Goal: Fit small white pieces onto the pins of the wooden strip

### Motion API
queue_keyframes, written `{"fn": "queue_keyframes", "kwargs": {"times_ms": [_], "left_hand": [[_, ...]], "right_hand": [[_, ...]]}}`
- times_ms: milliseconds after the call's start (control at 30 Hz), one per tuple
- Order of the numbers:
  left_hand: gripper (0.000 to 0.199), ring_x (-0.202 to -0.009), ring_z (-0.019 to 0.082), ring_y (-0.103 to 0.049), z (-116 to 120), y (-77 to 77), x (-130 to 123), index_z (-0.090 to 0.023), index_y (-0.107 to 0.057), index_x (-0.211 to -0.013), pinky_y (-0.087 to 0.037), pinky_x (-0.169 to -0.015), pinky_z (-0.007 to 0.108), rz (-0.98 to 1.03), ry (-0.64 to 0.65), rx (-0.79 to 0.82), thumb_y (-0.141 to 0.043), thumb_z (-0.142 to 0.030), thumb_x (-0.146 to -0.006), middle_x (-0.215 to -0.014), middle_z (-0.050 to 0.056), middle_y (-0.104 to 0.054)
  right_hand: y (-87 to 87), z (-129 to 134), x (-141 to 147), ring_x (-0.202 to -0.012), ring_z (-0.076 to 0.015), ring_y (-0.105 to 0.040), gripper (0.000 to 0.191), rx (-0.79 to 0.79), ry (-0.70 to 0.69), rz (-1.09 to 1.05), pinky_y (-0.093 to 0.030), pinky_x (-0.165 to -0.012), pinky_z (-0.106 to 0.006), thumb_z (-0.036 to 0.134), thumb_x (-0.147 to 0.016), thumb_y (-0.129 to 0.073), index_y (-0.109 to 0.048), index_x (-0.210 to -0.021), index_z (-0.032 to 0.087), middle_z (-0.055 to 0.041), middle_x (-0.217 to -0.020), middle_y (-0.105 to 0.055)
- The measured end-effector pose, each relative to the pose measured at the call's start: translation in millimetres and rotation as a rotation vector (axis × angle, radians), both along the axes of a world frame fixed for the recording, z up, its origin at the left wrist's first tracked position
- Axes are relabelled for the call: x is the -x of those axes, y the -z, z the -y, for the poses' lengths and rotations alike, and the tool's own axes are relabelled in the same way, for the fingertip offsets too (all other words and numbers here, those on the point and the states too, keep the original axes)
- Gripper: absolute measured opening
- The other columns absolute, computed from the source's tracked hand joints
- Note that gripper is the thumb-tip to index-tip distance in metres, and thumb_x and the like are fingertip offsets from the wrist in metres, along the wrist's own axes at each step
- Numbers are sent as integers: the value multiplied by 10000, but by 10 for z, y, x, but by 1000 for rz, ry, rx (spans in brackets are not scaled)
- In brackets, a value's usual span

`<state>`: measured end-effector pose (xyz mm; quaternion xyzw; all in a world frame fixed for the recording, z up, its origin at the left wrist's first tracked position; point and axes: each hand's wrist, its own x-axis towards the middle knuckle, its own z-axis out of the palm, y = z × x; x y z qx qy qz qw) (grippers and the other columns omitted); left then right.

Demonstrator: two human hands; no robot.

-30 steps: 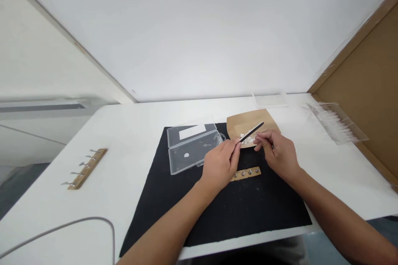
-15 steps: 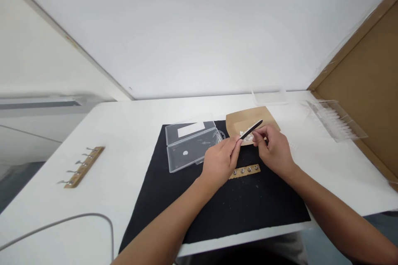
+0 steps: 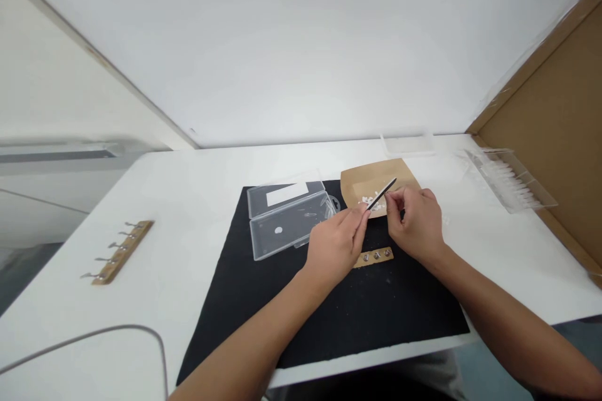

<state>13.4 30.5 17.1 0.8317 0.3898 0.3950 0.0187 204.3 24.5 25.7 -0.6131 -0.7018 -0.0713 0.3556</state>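
Note:
A thin file-like strip [image 3: 382, 194], dark on its face with a pale edge, slants up to the right, pinched at its lower end by my left hand [image 3: 336, 241]. My right hand [image 3: 416, 222] is closed in a pinch close to the strip's upper part; what its fingertips hold is too small to name. Behind both hands lies brown paper [image 3: 371, 172] with small white pieces [image 3: 369, 202] on it. Below them, a short wooden strip [image 3: 382, 255] with metal studs rests on the black cloth [image 3: 357, 319], partly covered by my left hand.
An open clear plastic case [image 3: 282, 232] lies left of my hands. Farther left on the white table [image 3: 188, 200] is a wooden bar [image 3: 123, 254] with metal clips. Clear trays with pale pieces [image 3: 510, 182] stand at the right, near a cardboard panel [image 3: 555, 75].
The strip has turned so that its face shows narrower. My right hand has rotated slightly beside it. The view has shifted a little.

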Motion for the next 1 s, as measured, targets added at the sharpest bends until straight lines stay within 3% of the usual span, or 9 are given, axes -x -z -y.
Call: {"fn": "queue_keyframes", "kwargs": {"times_ms": [200,367,500,633,733,867,1000], "left_hand": [[245,-751,185,-760,-19,14,14,-155,-730,-1172,-552,-657,265,-13,-14,19,-515,-242,-1091,-924,67,-812],[264,-732,182,-743,-15,14,17,-151,-726,-1180,-519,-629,261,-38,-22,32,-496,-252,-1097,-878,60,-799],[282,-701,165,-723,-13,25,26,-169,-731,-1155,-495,-614,246,-72,-30,55,-473,-273,-1107,-843,55,-787],[281,-711,163,-723,-7,18,27,-176,-725,-1181,-472,-600,238,-73,-54,47,-474,-277,-1106,-851,58,-789],[289,-693,158,-712,4,8,22,-181,-728,-1168,-451,-584,235,-88,-56,51,-463,-278,-1109,-821,55,-781],[283,-678,154,-699,17,3,20,-182,-728,-1173,-431,-575,237,-84,-88,53,-469,-277,-1107,-806,52,-770],[279,-665,150,-683,15,0,20,-187,-723,-1186,-416,-567,235,-98,-85,62,-470,-272,-1105,-779,41,-750]], "right_hand": [[20,-26,15,-539,-187,-570,202,33,-145,81,-377,-745,-372,298,-1047,-480,-522,-863,227,8,-621,-644],[0,-31,30,-540,-181,-563,193,0,-75,55,-373,-776,-363,299,-1042,-500,-531,-868,222,14,-621,-644],[2,-28,48,-523,-177,-545,227,11,-159,107,-357,-747,-353,299,-1052,-474,-517,-842,224,13,-604,-629],[-21,-20,54,-528,-178,-543,207,7,-85,87,-344,-742,-359,304,-1048,-488,-525,-861,224,4,-627,-656],[-43,-15,54,-519,-174,-526,238,46,-166,106,-345,-740,-359,307,-1053,-473,-508,-830,231,5,-616,-644],[-52,-20,56,-500,-165,-497,229,2,-95,98,-333,-741,-359,308,-1054,-480,-521,-844,227,14,-610,-639],[-43,-28,55,-499,-161,-503,258,24,-180,127,-329,-732,-354,293,-1055,-475,-499,-806,229,19,-596,-623]]}}
